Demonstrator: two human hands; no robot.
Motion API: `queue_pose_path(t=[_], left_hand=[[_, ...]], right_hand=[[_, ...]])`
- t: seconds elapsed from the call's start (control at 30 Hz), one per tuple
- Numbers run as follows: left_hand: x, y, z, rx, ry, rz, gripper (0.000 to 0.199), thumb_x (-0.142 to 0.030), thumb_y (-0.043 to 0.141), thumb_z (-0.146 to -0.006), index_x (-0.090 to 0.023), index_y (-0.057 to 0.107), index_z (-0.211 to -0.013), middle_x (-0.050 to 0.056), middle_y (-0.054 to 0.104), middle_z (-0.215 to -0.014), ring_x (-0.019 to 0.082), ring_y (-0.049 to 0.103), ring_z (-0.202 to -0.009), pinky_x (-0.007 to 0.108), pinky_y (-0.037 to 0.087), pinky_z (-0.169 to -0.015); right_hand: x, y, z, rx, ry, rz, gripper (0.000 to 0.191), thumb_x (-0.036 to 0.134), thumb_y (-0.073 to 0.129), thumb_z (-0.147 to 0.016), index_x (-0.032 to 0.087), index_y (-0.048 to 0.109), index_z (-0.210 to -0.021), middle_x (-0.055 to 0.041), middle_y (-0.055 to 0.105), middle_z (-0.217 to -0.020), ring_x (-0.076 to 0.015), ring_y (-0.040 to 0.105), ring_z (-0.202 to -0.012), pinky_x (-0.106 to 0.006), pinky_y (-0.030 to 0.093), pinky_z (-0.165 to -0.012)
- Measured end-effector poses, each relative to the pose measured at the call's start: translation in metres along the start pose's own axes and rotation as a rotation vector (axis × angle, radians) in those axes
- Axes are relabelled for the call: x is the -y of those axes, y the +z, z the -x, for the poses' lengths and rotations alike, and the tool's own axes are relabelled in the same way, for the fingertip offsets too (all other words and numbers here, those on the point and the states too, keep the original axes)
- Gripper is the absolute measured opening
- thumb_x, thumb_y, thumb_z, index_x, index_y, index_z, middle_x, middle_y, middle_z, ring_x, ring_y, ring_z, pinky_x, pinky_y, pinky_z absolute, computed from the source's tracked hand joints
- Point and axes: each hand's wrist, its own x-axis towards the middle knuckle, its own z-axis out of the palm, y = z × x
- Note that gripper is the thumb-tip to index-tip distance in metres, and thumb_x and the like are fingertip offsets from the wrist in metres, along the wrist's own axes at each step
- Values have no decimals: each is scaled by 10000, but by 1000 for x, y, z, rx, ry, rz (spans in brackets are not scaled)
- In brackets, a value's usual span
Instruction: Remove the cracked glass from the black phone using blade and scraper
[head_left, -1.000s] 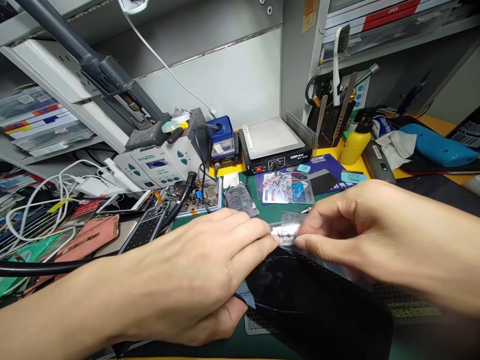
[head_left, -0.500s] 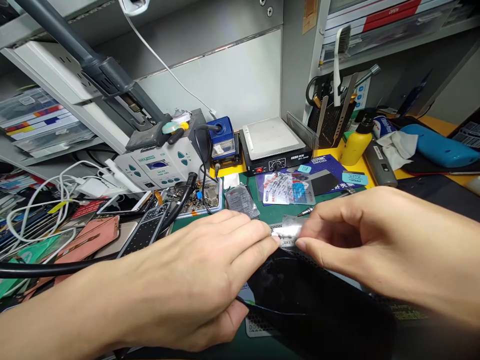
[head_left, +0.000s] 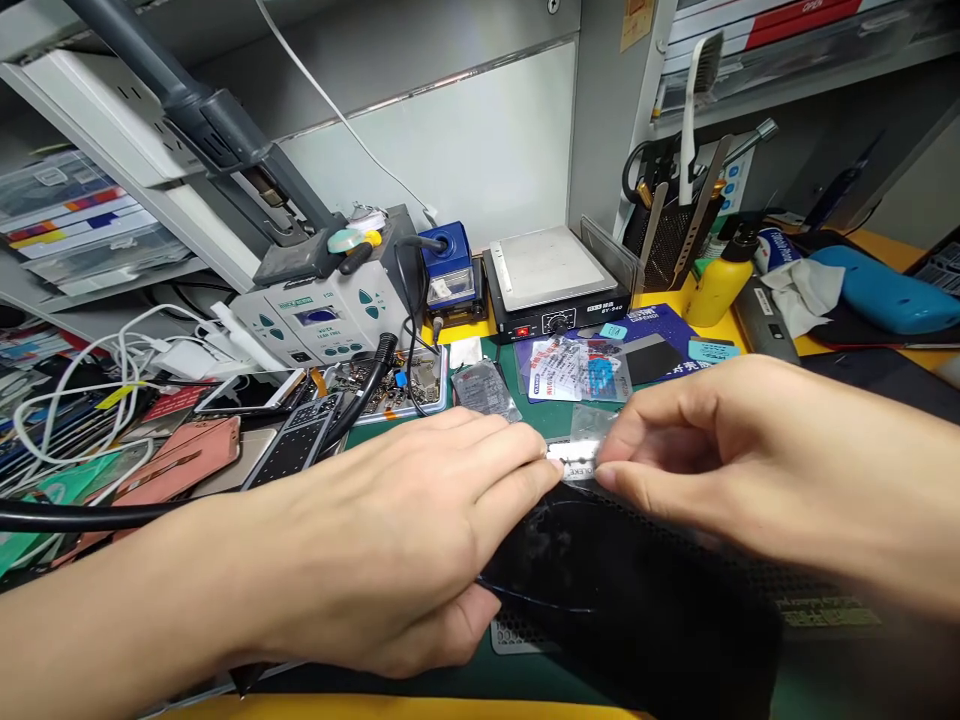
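Observation:
A glossy black flat panel [head_left: 630,590], looking like a phone or its screen, is tilted over the work mat. My left hand [head_left: 420,530] holds its far left edge, fingers on top and thumb below. At the panel's far edge my right hand [head_left: 697,465] pinches a thin shiny strip [head_left: 576,453] with small dark notches, which looks like a razor blade. The strip's left end reaches my left fingertips. Behind it stands a piece of clear film [head_left: 592,422]; whether it is joined to the strip I cannot tell. Under the panel shows a perforated metal plate [head_left: 517,637].
Behind my hands, a heating plate [head_left: 555,270] stands beside a blue soldering station [head_left: 446,265] and a grey hot-air station [head_left: 322,315]. A black hose [head_left: 367,390] runs left past phone parts [head_left: 180,465]. A yellow bottle [head_left: 720,285] stands at right on the green mat's [head_left: 540,415] far side.
The view has shifted slightly. Both hands keep their grips, and the right thumb and fingers sit a little differently at the panel's far edge. More of the shiny strip shows between the hands.

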Motion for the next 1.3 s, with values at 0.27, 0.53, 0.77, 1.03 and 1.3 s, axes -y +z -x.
queue_pose_path(t=[0.27, 0.53, 0.77, 1.03, 1.3], left_hand=[[1, 0, 0, 35, -38, 43, 438, -199, 621, -779, -128, 609, -1211, 110, 632, -1184, 252, 625, -1037, 353, 542, -867], [5, 4, 0, 32, -44, 60, 448, -204, 608, -777, -153, 600, -1222, 102, 620, -1232, 239, 634, -1039, 337, 558, -842], [6, 8, 2, 4, -48, 50, 512, -205, 618, -763, -185, 558, -1271, 96, 613, -1250, 234, 646, -1013, 324, 556, -807], [7, 11, 5, -35, -16, 11, 420, -209, 587, -789, -176, 576, -1208, 120, 601, -1296, 244, 646, -1041, 325, 547, -801], [8, 11, 6, -41, -9, -11, 445, -221, 574, -818, -158, 560, -1258, 132, 584, -1349, 251, 645, -1068, 332, 555, -798]], right_hand=[[-2, -9, -10, 185, 50, 72, 278, 421, 591, -871, 207, 668, -711, 28, 524, -577, -102, 395, -491, -219, 295, -408], [0, -13, -10, 198, 2, 113, 299, 437, 615, -852, 205, 653, -668, 17, 512, -601, -112, 400, -516, -229, 316, -437], [2, -16, -10, 207, -25, 83, 290, 424, 646, -834, 200, 641, -650, 27, 453, -568, -103, 355, -498, -230, 261, -407], [2, -16, -11, 227, 12, 45, 243, 413, 650, -841, 210, 721, -729, 22, 503, -574, -108, 392, -512, -224, 275, -427], [-2, -15, -9, 233, 67, -35, 255, 464, 687, -828, 221, 749, -786, 26, 547, -576, -104, 448, -515, -201, 326, -438]])
